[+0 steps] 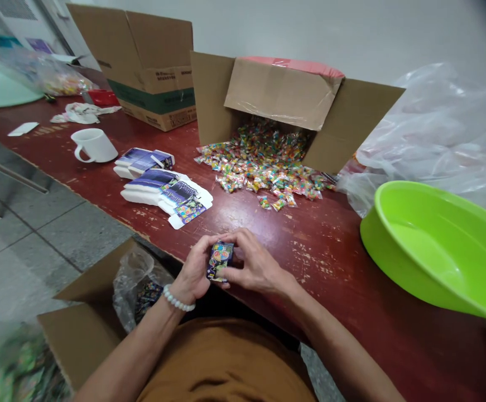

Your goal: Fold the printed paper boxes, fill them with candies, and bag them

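Observation:
Between both hands, at the table's front edge, is a small dark printed candy box [221, 258] with colourful pictures on its face. My left hand [196, 268], with a beaded bracelet at the wrist, grips the box from its left side. My right hand [255, 262] closes on its right side, thumb across the lower front. Beyond them lies a stack of flattened purple and white cartons [179, 192]. Wrapped colourful candies [263, 173] spill onto the table from a tipped cardboard box [284, 95].
A green basin [393, 245] stands at the right beside clear plastic bags [427, 139]. A white mug [96, 146] and a closed-sided carton [150, 72] stand at the left. Below the table edge, an open cardboard box [87, 318] holds a plastic bag with dark printed packs.

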Available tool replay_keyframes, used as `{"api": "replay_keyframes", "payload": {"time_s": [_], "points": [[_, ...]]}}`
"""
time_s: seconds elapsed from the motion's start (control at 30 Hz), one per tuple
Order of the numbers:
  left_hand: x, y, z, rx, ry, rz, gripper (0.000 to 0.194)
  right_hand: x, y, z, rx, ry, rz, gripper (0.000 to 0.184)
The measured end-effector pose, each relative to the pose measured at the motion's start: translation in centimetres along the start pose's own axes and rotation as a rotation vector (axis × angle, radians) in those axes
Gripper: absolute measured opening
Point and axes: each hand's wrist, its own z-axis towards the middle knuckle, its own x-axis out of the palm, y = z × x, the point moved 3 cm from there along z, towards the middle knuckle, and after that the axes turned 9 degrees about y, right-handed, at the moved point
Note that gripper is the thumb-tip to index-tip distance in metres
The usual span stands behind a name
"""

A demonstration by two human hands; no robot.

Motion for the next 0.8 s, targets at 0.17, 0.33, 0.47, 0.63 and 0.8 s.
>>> {"api": "replay_keyframes", "payload": {"time_s": [0.17, 0.33, 0.47, 0.63, 0.8], "points": [[0.3, 0.1, 0.3, 0.182, -0.095, -0.139, 0.013, 1.7, 0.3, -0.7, -0.025, -0.042, -0.336, 0.091], [-0.1, 0.7, 0.0, 0.266, 0.021, -0.054, 0.031, 2.4, 0.4, 0.3, -0.119, -0.102, -0.41, 0.078], [-2.7, -0.5, -2.1, 0.326, -0.015, 0.131, 0.035, 4.0, 0.7, 1.8, -0.167, -0.015, -0.213, 0.089], [-10.4, -3.8, -7.5, 0.377, -0.353, 0.535, 0.056, 4.5, -0.8, 2.0, -0.092, 0.03, -0.096, 0.097], [-16.2, -7.2, -11.0, 0.471, -0.688, 1.055, 0.052, 3.6, -4.4, 1.0, 0.091, -0.007, -0.066, 0.069]]}}
